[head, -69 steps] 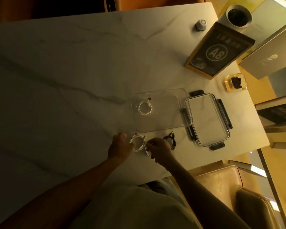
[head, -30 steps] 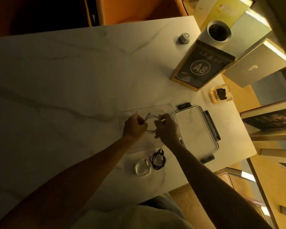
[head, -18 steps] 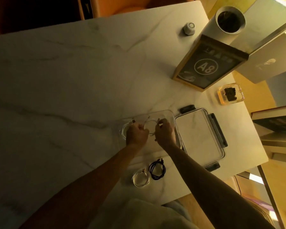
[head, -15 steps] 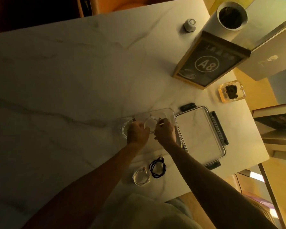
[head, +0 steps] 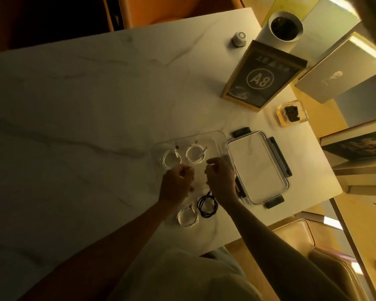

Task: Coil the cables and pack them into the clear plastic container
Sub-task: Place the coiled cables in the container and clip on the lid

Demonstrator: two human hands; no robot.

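Note:
The clear plastic container [head: 217, 139] sits open on the marble table. Two coiled white cables lie inside it side by side: one at the left [head: 171, 159] and one to its right [head: 195, 154]. My left hand [head: 176, 185] and my right hand [head: 220, 180] hover over the container's near edge, fingers curled, nothing visible in them. Near the table's front edge a third white coil [head: 187, 217] and a black coiled cable [head: 207, 206] rest on the marble, just below my hands.
The container's lid [head: 258, 168] with dark clips lies right of it. Farther back stand an "A8" sign [head: 262, 78], a white cylinder [head: 285, 27], a small white knob [head: 239, 39] and an amber glass dish [head: 291, 114]. Books line the right side.
Both hands carried a white coil from the front of the table into the container, set it beside the first one, let go, and have drawn back toward me.

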